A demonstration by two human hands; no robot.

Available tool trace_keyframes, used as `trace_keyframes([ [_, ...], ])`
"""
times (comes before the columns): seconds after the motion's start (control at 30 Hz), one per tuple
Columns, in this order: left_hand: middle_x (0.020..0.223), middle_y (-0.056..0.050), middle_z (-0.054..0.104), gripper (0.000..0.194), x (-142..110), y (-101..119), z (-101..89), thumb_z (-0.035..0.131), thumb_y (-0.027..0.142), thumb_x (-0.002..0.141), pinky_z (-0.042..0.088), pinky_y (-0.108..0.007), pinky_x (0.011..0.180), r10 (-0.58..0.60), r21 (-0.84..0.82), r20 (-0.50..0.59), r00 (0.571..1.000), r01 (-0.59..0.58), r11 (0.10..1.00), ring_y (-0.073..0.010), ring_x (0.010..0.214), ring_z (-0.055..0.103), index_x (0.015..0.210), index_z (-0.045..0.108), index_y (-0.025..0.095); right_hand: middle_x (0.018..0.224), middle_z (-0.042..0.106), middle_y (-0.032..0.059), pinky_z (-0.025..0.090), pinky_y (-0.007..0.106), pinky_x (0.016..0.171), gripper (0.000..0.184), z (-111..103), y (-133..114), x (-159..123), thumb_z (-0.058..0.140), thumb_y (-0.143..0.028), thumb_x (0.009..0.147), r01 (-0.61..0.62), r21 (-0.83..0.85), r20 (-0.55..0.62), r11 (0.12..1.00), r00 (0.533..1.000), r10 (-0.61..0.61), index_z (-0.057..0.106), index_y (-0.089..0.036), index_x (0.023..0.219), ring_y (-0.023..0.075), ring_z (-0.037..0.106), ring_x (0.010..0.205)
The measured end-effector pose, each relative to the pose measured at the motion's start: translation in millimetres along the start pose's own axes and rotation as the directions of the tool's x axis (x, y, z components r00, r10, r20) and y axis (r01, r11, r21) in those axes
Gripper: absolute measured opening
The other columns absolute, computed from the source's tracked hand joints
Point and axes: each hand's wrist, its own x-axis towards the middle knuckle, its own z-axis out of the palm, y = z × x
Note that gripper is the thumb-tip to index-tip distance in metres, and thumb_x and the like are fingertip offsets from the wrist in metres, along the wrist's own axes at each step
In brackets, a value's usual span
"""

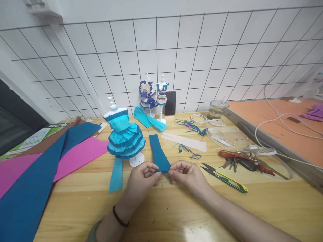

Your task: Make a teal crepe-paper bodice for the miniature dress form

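A dark teal strip of crepe paper (158,151) lies on the table, its near end raised between my hands. My left hand (142,176) pinches the left corner of that end between thumb and fingers. At the right corner, the fingertips of my right hand (186,174) are closed on the same strip. Just beyond my left hand stands a small white dress form wearing a tiered turquoise paper dress (126,134) with dark teal edging. A light turquoise strip (116,175) lies partly under its skirt. Thread snips (224,178) with yellow and green handles rest right of my right hand.
Two smaller dressed mannequins (148,95) and a phone (170,103) stand by the tiled wall. Large blue and pink paper sheets (80,158) cover the left side. Keys (234,164), paper scraps (189,149), a pale strip (184,142) and a glass jar (218,109) sit at right.
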Motion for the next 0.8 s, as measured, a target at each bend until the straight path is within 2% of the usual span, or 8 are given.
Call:
trace_keyframes([
  [0.13, 0.058, 0.004, 0.061, 0.019, 0, -1, 1.3, 0.068, 0.017, 0.062, 0.043, -0.017, 0.049, 0.036, -0.012, 0.027, 0.999, -0.036, 0.999, -0.0082, 0.054, 0.057, 0.074, 0.053, 0.015, 0.049, 0.056, -0.0056, 0.039, 0.020, 0.045, 0.032, 0, 1, 0, 0.078, -0.034, 0.051, 0.030, -0.001, 0.015, 1.000, 0.999, -0.030, 0.059, -0.014, 0.067, 0.0067, 0.051, 0.042],
  [0.2, 0.063, 0.003, 0.063, 0.023, -1, 0, 3.1, 0.068, 0.015, 0.063, 0.043, -0.016, 0.051, 0.041, -0.045, 0.056, 0.998, -0.039, 0.998, -0.0072, 0.055, 0.056, 0.081, 0.053, 0.016, 0.049, 0.055, -0.0059, 0.038, 0.020, 0.045, 0.031, 0, 2, -1, 0.077, -0.034, 0.054, 0.059, -0.002, 0.031, 0.998, 0.998, -0.059, 0.059, -0.014, 0.069, 0.0065, 0.050, 0.042],
  [0.33, 0.078, -0.003, 0.068, 0.037, -3, 1, 5.5, 0.066, 0.016, 0.064, 0.045, -0.019, 0.054, 0.015, -0.093, 0.118, 0.993, -0.004, 0.996, -0.0102, 0.062, 0.059, 0.098, 0.051, 0.015, 0.053, 0.056, -0.0049, 0.038, 0.020, 0.049, 0.026, 0, 6, -2, 0.075, -0.031, 0.058, 0.111, -0.016, 0.064, 0.994, 0.992, -0.110, 0.060, -0.015, 0.073, 0.0067, 0.049, 0.048],
  [0.57, 0.081, -0.005, 0.070, 0.039, -5, 1, 6.8, 0.067, 0.016, 0.064, 0.047, -0.020, 0.058, 0.028, -0.082, 0.098, 0.995, -0.020, 0.996, -0.0120, 0.066, 0.062, 0.101, 0.052, 0.014, 0.056, 0.053, -0.0056, 0.038, 0.020, 0.051, 0.024, 0, 12, -3, 0.072, -0.026, 0.062, 0.156, -0.078, 0.091, 0.985, 0.985, -0.149, 0.064, -0.016, 0.082, 0.0073, 0.047, 0.052],
  [0.67, 0.080, -0.005, 0.070, 0.038, -5, 0, 6.4, 0.065, 0.016, 0.065, 0.049, -0.022, 0.063, 0.064, -0.009, 0.076, 0.995, -0.064, 0.998, -0.0141, 0.071, 0.064, 0.101, 0.053, 0.014, 0.058, 0.053, -0.0044, 0.038, 0.021, 0.052, 0.020, -1, 11, -3, 0.070, -0.024, 0.063, 0.201, -0.150, 0.071, 0.968, 0.979, -0.192, 0.067, -0.015, 0.081, 0.0083, 0.047, 0.053],
  [0.8, 0.078, -0.004, 0.070, 0.039, -5, -2, 2.8, 0.063, 0.019, 0.067, 0.050, -0.025, 0.065, 0.164, 0.195, 0.029, 0.986, -0.167, 0.967, -0.0167, 0.072, 0.065, 0.105, 0.055, 0.015, 0.063, 0.054, -0.0019, 0.041, 0.023, 0.054, 0.019, -2, 8, -3, 0.068, -0.022, 0.065, 0.299, -0.249, 0.062, 0.921, 0.954, -0.293, 0.070, -0.017, 0.082, 0.0101, 0.049, 0.056],
])
